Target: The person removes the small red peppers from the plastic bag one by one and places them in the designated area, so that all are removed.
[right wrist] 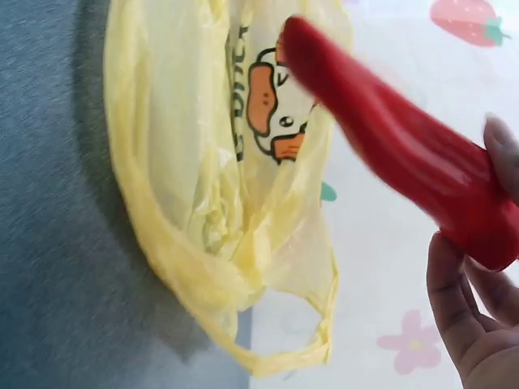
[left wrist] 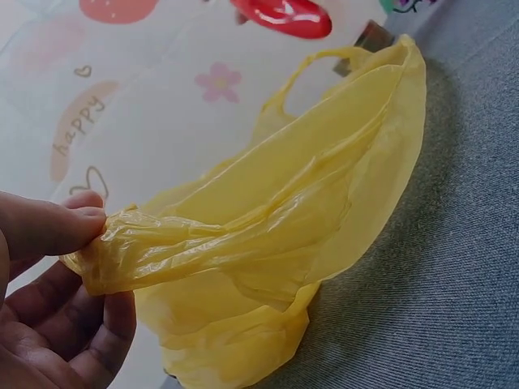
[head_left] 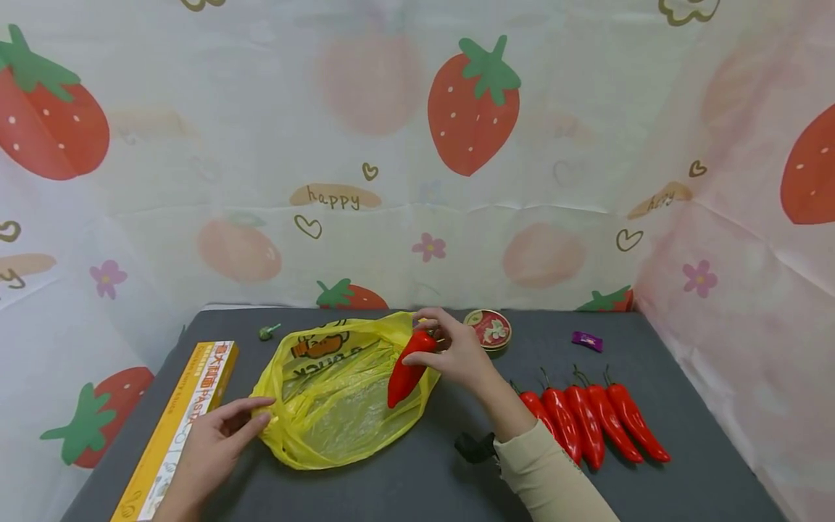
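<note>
A yellow plastic bag [head_left: 339,442] with a printed duck lies spread on the dark table, its mouth wide. My left hand [head_left: 215,442] pinches the bag's left edge between thumb and fingers, which the left wrist view shows close up, with the film [left wrist: 186,243] bunched at the fingertips. Over the right part of the bag's mouth, my right hand [head_left: 457,351] holds a red chili pepper [head_left: 406,370] by its stem end, tip pointing down. In the right wrist view the pepper [right wrist: 397,146] appears beside the bag's printed side [right wrist: 276,105].
Several red chili peppers [head_left: 587,424] lie in a row at the right. Behind the right hand stands a round red tin [head_left: 489,330]. A purple packet [head_left: 587,341] lies at the back right, a small green item [head_left: 267,332] at the back left. A yellow pasta box [head_left: 176,428] lies along the left.
</note>
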Action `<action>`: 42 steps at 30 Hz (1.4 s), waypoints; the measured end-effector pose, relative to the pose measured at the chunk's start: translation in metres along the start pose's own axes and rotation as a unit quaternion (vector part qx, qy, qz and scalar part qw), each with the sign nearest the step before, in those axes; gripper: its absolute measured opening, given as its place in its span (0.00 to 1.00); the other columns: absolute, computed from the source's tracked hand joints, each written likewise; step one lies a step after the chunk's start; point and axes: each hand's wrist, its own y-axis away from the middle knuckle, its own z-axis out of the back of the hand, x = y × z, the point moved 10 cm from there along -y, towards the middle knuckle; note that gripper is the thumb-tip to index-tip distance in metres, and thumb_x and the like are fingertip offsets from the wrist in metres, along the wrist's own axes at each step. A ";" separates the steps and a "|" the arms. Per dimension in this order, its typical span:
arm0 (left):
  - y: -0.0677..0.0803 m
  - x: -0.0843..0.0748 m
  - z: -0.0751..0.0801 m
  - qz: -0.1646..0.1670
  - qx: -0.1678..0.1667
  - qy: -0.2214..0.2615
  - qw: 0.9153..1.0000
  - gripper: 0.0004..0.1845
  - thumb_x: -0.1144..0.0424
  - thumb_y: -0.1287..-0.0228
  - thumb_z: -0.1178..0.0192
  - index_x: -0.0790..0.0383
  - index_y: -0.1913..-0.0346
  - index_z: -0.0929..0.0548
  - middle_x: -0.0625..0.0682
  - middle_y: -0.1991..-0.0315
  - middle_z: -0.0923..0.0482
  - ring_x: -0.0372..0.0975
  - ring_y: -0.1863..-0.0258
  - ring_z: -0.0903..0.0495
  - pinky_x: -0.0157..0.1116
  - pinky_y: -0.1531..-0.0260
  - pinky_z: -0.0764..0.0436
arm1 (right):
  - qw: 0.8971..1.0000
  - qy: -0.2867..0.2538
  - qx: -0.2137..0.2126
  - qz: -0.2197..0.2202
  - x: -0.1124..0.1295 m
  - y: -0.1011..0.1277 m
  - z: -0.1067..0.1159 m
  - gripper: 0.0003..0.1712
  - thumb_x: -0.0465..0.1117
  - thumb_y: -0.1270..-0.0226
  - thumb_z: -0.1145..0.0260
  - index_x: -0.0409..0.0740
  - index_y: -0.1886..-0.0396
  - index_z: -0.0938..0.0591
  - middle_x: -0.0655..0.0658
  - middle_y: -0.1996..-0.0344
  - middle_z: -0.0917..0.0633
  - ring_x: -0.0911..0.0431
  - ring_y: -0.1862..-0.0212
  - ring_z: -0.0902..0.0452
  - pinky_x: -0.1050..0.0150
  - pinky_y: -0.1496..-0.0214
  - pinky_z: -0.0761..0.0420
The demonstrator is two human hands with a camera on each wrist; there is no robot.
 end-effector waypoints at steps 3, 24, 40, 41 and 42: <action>0.000 -0.001 0.001 -0.004 -0.003 -0.002 1.000 0.16 0.54 0.30 0.35 0.58 0.46 0.13 0.48 0.60 0.15 0.32 0.68 0.25 0.28 0.69 0.24 | 0.999 -0.028 0.007 -0.024 -0.010 0.006 0.005 0.23 0.47 0.41 0.22 0.53 0.47 0.19 0.48 0.53 0.15 0.52 0.55 0.17 0.60 0.57 0.15; 0.002 -0.005 0.002 -0.003 -0.004 0.000 1.000 0.16 0.54 0.30 0.35 0.59 0.46 0.13 0.49 0.61 0.15 0.32 0.68 0.25 0.28 0.69 0.24 | 0.984 0.075 0.102 -0.129 -0.061 0.064 0.047 0.15 0.51 0.39 0.24 0.55 0.53 0.11 0.51 0.56 0.11 0.56 0.55 0.14 0.60 0.56 0.16; 0.001 -0.004 0.001 -0.009 -0.007 -0.005 1.000 0.15 0.55 0.31 0.35 0.59 0.47 0.12 0.49 0.59 0.14 0.32 0.68 0.24 0.28 0.70 0.24 | 0.955 0.242 0.141 -0.104 -0.083 0.081 0.040 0.12 0.51 0.32 0.30 0.52 0.54 0.12 0.57 0.65 0.15 0.60 0.65 0.27 0.60 0.58 0.24; 0.001 -0.004 0.001 -0.010 -0.008 -0.004 1.000 0.15 0.55 0.31 0.34 0.59 0.47 0.12 0.49 0.58 0.14 0.31 0.68 0.24 0.28 0.69 0.23 | 0.951 0.256 0.144 -0.094 -0.083 0.081 0.038 0.12 0.51 0.31 0.30 0.52 0.54 0.12 0.56 0.65 0.14 0.59 0.64 0.28 0.59 0.58 0.24; 0.001 -0.004 0.001 -0.011 -0.008 -0.003 1.000 0.15 0.56 0.31 0.34 0.59 0.47 0.12 0.49 0.58 0.14 0.31 0.68 0.24 0.28 0.69 0.23 | 0.948 0.270 0.145 -0.085 -0.082 0.081 0.037 0.12 0.51 0.31 0.31 0.52 0.54 0.12 0.56 0.64 0.14 0.59 0.63 0.28 0.58 0.56 0.24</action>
